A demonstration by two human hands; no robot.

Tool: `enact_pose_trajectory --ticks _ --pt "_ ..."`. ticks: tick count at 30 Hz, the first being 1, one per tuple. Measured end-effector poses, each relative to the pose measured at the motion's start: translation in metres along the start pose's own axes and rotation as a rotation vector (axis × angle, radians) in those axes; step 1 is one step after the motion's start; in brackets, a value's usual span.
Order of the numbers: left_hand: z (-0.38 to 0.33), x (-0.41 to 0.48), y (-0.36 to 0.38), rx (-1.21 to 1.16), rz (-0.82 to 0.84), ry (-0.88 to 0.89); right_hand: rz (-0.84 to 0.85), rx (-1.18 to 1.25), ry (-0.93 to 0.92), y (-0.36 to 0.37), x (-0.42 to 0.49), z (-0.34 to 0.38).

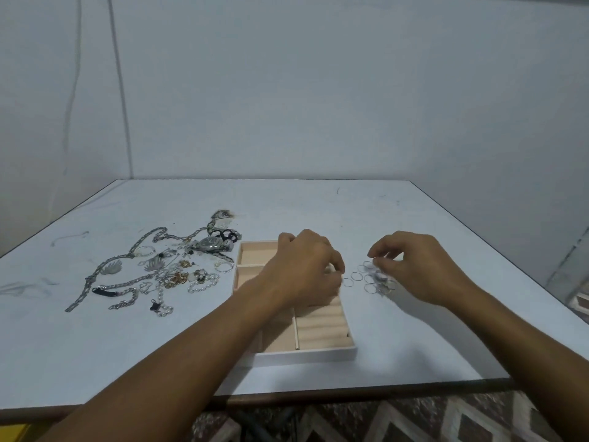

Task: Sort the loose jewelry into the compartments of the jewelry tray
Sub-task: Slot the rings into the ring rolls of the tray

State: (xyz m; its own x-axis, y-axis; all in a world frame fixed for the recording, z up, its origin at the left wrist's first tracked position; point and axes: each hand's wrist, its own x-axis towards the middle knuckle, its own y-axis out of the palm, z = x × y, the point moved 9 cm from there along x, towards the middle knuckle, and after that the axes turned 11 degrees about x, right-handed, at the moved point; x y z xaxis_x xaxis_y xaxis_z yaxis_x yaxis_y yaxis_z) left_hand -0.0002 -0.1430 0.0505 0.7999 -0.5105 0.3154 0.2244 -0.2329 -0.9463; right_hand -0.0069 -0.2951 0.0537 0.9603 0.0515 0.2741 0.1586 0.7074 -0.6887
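Observation:
A pale pink jewelry tray [306, 352] with several compartments and ring rolls sits mid-table. My left hand [302, 269] hovers over the tray's right side, fingers curled; its fingertips are at a thin silver ring [347, 282] by the tray's edge, and whether they pinch it is unclear. My right hand [414, 266] hovers over a cluster of silver rings [376, 279] right of the tray, its fingertips pinched at one ring. A heap of chains, pearls, earrings and a watch [210, 245] lies left of the tray.
The white table [318, 205] stands against a plain wall. Its near edge [350, 390] is just below the tray, with patterned floor beneath. A long silver chain [95, 282] stretches toward the left edge.

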Motion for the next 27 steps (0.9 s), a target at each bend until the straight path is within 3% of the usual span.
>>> enact_pose_trajectory --ticks 8,13,27 --pt "-0.018 0.029 0.035 0.131 0.169 -0.028 0.027 -0.039 0.244 -0.019 0.004 -0.075" --pt "-0.012 0.033 0.051 0.211 0.293 -0.083 0.047 -0.026 0.244 -0.016 0.012 -0.087" --pt "-0.01 0.035 0.058 0.141 0.327 -0.105 0.097 -0.046 0.221 0.001 0.018 -0.073"
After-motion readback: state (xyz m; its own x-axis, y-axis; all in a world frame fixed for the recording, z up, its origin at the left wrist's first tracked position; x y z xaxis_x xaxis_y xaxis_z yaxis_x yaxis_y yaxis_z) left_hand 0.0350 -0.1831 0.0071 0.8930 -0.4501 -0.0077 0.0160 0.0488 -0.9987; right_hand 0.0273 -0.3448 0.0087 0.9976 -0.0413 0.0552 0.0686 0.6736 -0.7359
